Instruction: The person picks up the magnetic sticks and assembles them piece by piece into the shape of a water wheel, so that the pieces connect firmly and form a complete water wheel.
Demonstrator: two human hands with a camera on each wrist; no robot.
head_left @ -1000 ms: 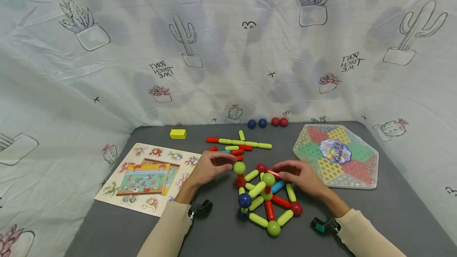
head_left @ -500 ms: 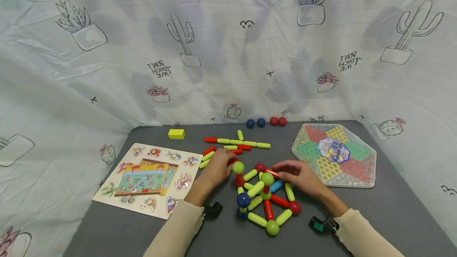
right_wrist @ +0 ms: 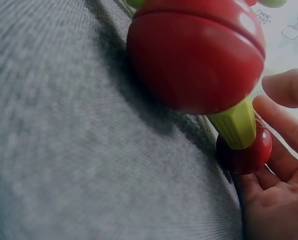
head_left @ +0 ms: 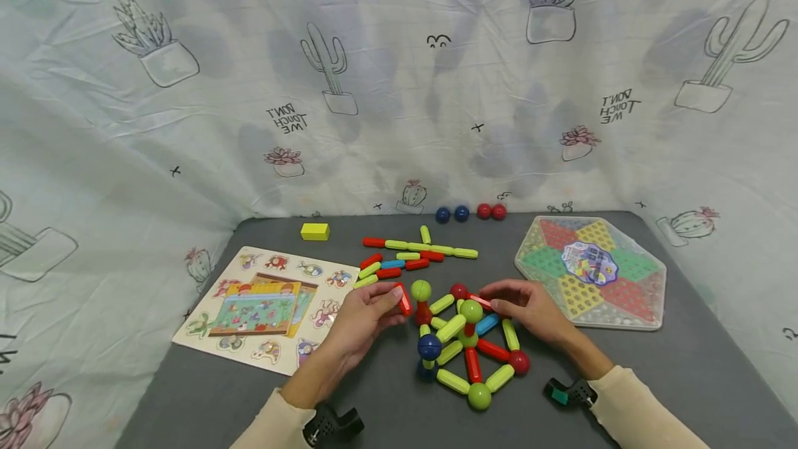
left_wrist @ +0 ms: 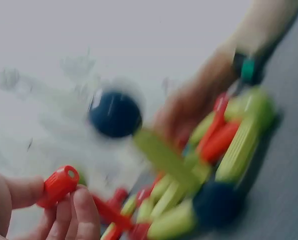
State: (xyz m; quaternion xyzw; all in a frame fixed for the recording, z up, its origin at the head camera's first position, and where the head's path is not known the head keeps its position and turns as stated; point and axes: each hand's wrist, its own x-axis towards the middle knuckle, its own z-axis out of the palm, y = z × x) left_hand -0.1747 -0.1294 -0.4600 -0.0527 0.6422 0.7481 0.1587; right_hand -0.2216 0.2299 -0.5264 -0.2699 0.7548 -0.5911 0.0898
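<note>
Between thumb and fingers my left hand [head_left: 368, 317] pinches a red rod [head_left: 404, 298], left of a ball-and-rod structure. In the left wrist view the rod's round end [left_wrist: 71, 174] faces up. The structure joins green, red and blue balls with yellow-green, red and blue rods. Three upright rods carry top balls: a blue ball [head_left: 429, 346] and two green ones. My right hand [head_left: 530, 307] is at the structure's back right, by a red rod [head_left: 480, 301]. In the right wrist view its loosely bent fingers lie beside a red ball [right_wrist: 251, 150], the thumb [right_wrist: 288, 89] apart from it.
Spare rods [head_left: 430, 248] lie behind the structure, with blue balls [head_left: 451, 214] and red balls [head_left: 491, 211] at the back edge. A puzzle board [head_left: 268, 310] lies left, a yellow block [head_left: 314, 231] behind it. A hexagonal game box [head_left: 592, 272] lies right.
My left hand reached into the spare rods, picked up a red rod and drew it back toward me, left of the structure. My right hand stayed at the structure.
</note>
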